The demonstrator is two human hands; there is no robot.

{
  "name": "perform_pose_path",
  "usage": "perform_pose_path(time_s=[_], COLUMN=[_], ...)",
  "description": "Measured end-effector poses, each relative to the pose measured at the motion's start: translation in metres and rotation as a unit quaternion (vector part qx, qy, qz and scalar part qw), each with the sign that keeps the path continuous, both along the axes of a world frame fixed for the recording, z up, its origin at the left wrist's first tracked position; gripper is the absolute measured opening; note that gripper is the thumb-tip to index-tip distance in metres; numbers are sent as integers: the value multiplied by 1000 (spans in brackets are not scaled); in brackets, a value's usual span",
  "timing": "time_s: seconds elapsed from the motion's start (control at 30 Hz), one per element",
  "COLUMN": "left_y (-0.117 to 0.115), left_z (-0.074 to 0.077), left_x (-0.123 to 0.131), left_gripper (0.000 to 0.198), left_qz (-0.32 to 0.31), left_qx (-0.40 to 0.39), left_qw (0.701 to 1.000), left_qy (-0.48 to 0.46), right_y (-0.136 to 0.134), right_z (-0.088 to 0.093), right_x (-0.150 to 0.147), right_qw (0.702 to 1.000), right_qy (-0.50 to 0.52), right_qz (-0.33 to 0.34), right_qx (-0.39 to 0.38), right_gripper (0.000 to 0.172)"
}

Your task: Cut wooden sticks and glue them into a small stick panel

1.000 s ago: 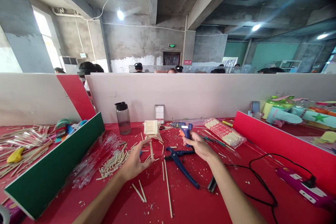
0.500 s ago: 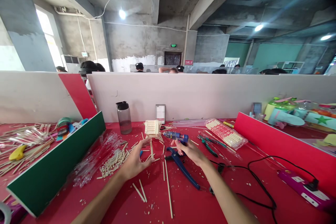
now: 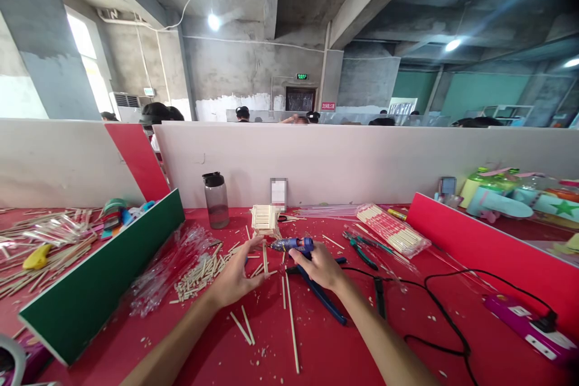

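Beyond the right grip (image 3: pixel 319 266), past a white partition (image 3: pixel 362 163), stands a concrete wall (image 3: pixel 239 66) with a door (image 3: pixel 300 100). High beyond that grip hang lit bulbs (image 3: pixel 213 22); far to its left is a window (image 3: pixel 82 36).

So the right hand (image 3: pixel 319 265) has swung the glue gun (image 3: pixel 294 245) over to the left and closer in, and the nozzle's now just beside the small stick (image 3: pixel 265 259) by the left hand's (image 3: pixel 236 274) fingertips. Orange trigger's out of sight now. The hand also covers more of the blue cutter (image 3: pixel 322 297), while the green-handled pliers (image 3: pixel 362 252) have come into clear view.
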State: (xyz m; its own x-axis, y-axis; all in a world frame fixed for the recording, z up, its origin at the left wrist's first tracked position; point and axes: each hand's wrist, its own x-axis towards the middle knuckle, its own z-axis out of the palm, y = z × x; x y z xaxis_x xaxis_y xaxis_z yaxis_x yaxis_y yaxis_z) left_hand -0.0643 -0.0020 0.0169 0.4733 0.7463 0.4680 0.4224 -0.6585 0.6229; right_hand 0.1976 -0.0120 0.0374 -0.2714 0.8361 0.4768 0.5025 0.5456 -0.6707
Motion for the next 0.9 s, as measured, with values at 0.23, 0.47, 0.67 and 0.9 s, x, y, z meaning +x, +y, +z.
perform_pose_path(time_s=[0.23,0.47,0.67,0.9], left_y=[1,-2,-3,-2], left_z=[0,2,2,3], left_x=[1,2,2,1], left_gripper=[75,73,72,73], left_qz=[-5,-6,-1,2], left_qx=[9,9,11,4], left_qw=[1000,1000,1000,1000], left_qy=[-2,-2,5,5], right_y=[-3,-2,-2,-2], right_z=[4,3,3,3], right_x=[0,-1,-3,0], right_qw=[1000,1000,1000,999], right_qy=[-17,-6,16,-9], right_qz=[-14,-11,-10,3], right_qx=[-10,-13,-23,-39], right_gripper=[42,41,41,37])
